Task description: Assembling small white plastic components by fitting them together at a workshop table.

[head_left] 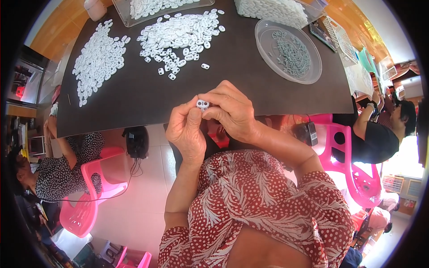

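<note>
Pinched between both hands at the table's near edge is a small white plastic piece (203,105) with two dark holes, like a cord lock. My left hand (187,129) grips its left side between thumb and fingers. My right hand (232,111) closes on it from the right, thumb below and forefinger above. The fingertips cover part of the piece. Ahead of the hands lies a heap of similar white pieces (183,33), with several loose ones (171,77) at its near side.
Another heap of white pieces (100,60) spreads at the left of the dark table (237,67). A round clear dish (314,77) holds small grey-green parts, seemingly springs (292,56). Two clear boxes of white pieces stand at the back. People sit at both sides near pink chairs (96,178).
</note>
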`<state>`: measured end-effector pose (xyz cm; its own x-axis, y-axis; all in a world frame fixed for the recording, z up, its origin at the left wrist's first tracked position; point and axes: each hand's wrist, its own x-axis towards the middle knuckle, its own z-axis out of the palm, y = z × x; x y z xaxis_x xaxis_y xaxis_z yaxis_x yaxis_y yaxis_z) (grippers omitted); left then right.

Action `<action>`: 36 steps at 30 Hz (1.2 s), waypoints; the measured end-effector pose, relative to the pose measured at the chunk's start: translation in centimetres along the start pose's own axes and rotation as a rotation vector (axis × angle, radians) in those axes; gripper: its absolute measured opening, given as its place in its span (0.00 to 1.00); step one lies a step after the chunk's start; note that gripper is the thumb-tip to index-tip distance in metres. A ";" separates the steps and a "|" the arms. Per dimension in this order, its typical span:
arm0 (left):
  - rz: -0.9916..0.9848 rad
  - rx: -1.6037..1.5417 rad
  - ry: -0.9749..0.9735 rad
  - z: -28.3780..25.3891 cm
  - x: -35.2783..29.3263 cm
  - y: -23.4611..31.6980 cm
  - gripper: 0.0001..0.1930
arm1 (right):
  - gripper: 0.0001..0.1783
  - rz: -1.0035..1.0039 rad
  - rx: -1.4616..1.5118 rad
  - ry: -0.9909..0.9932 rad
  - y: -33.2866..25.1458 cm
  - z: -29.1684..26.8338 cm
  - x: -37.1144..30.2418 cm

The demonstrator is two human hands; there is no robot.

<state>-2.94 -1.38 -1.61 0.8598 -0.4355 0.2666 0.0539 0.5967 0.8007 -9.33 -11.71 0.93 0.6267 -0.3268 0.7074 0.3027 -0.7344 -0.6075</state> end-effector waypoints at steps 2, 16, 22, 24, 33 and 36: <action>-0.007 0.001 -0.009 0.0 -0.1 0.0 0.10 | 0.17 0.001 -0.005 0.001 0.0 0.1 -0.1; -0.056 -0.053 0.077 1.2 -0.8 0.8 0.08 | 0.17 -0.001 -0.037 0.068 -0.6 1.0 -0.4; -0.078 -0.025 0.069 1.5 -0.8 1.8 0.08 | 0.16 -0.058 -0.036 0.059 -1.1 0.4 0.1; -0.072 -0.019 0.063 1.7 -0.8 2.0 0.08 | 0.16 -0.064 -0.047 0.063 -1.0 0.5 0.0; 0.055 0.060 0.044 1.5 -1.6 1.4 0.10 | 0.13 -0.064 -0.035 0.095 -1.7 1.5 -1.0; 0.061 0.065 0.050 1.7 -1.9 1.2 0.11 | 0.12 -0.076 -0.020 0.123 -1.6 1.8 -1.0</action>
<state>-5.38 -0.96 -0.30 0.8849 -0.3647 0.2898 -0.0306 0.5753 0.8173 -9.20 -9.15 0.52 0.5092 -0.3392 0.7910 0.3311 -0.7711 -0.5438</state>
